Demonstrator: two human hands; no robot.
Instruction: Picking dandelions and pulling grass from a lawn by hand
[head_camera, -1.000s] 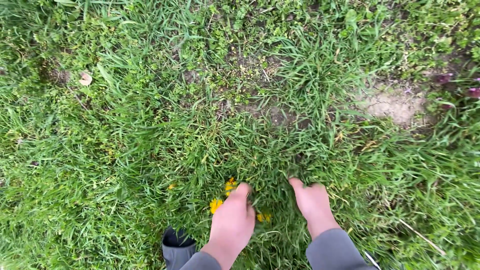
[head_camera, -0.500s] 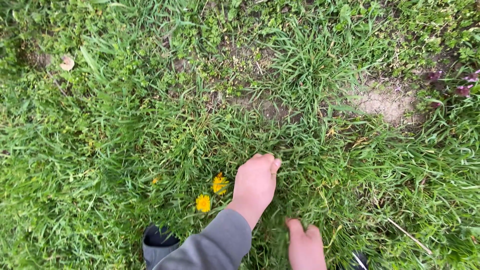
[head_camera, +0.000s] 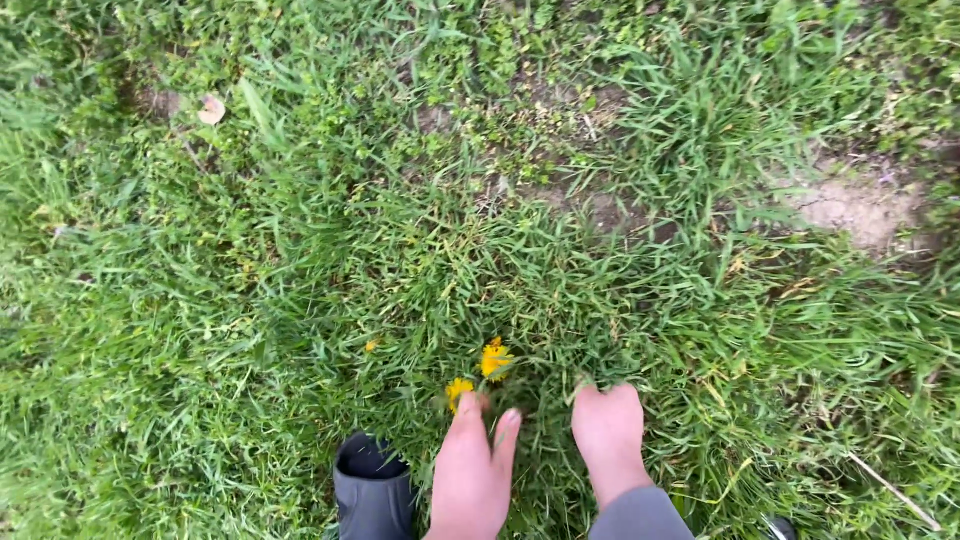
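Note:
I look down at thick green grass (head_camera: 300, 300). Two yellow dandelion flowers (head_camera: 494, 359) stand close together in it, just beyond my hands. My left hand (head_camera: 473, 470) lies flat over the grass with its fingers stretched out and slightly apart, and the fingertips touch the nearer yellow flower (head_camera: 458, 389). My right hand (head_camera: 608, 432) sits to the right of it, knuckles up, fingers curled down into a tuft of grass (head_camera: 590, 375). Grey sleeves cover both wrists.
A dark grey rubber boot (head_camera: 372, 490) stands left of my left hand, and a second boot tip (head_camera: 778, 527) shows at the bottom right. A bare soil patch (head_camera: 850, 210) lies far right. A dry leaf (head_camera: 211, 109) lies far left.
My left hand has drawn back from its reach past the flowers and now lies near me at the nearer flower. My right hand has moved forward into the grass.

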